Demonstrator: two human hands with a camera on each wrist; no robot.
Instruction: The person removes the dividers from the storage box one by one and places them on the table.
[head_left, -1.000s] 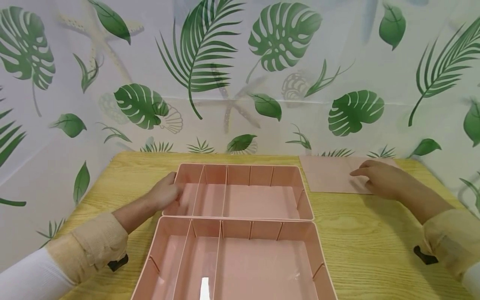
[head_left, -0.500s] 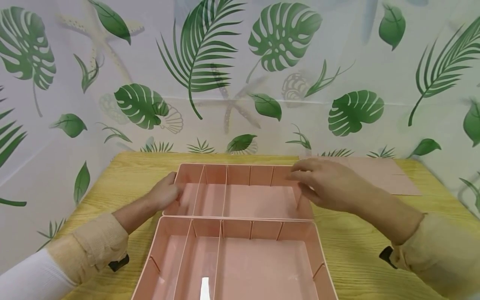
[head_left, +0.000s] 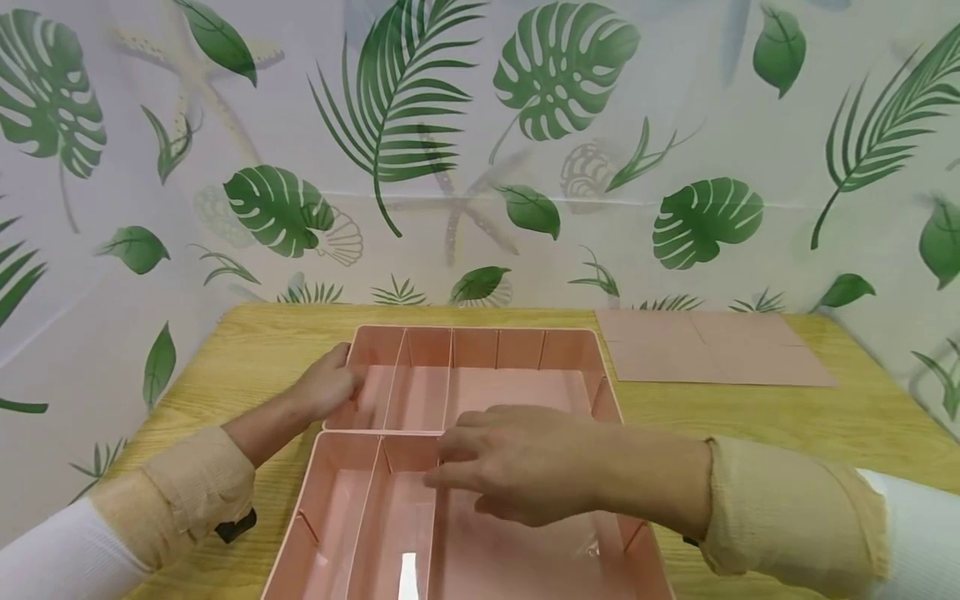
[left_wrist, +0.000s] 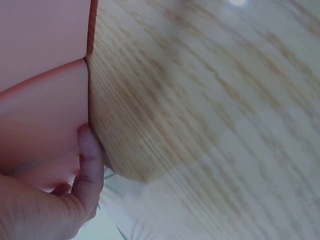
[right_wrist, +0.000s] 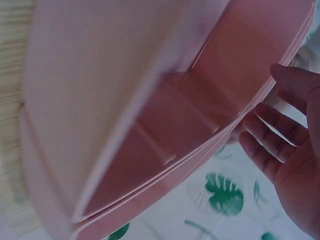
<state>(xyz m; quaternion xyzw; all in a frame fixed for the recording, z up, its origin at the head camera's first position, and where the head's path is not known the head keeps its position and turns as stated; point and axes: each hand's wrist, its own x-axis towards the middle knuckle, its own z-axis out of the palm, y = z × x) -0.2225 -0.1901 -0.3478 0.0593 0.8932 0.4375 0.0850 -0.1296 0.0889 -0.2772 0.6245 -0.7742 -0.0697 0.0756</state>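
Note:
Two pink divided organizer trays lie end to end on the table. My left hand (head_left: 326, 385) grips the left wall of the far tray (head_left: 517, 392); in the left wrist view a finger of that hand (left_wrist: 90, 165) bends along the tray's outer side. Over the near tray (head_left: 517, 558), around the place where the two rims meet, hovers my right hand (head_left: 517, 462). It holds nothing, its fingers loosely bent. The right wrist view has these spread fingers close to the tray rim (right_wrist: 235, 122); whether they touch it I cannot tell. My right hand hides part of both rims.
A flat pink sheet (head_left: 720, 348) with crease lines lies at the back right of the wooden table (head_left: 720, 417). Behind the table hangs a leaf-patterned cloth (head_left: 450, 233). Thin upright dividers (head_left: 397, 392) split the trays' left parts.
My right hand has moved left from the pink sheet, past the far tray's right end, to above the near tray. The left hand keeps its hold on the far tray.

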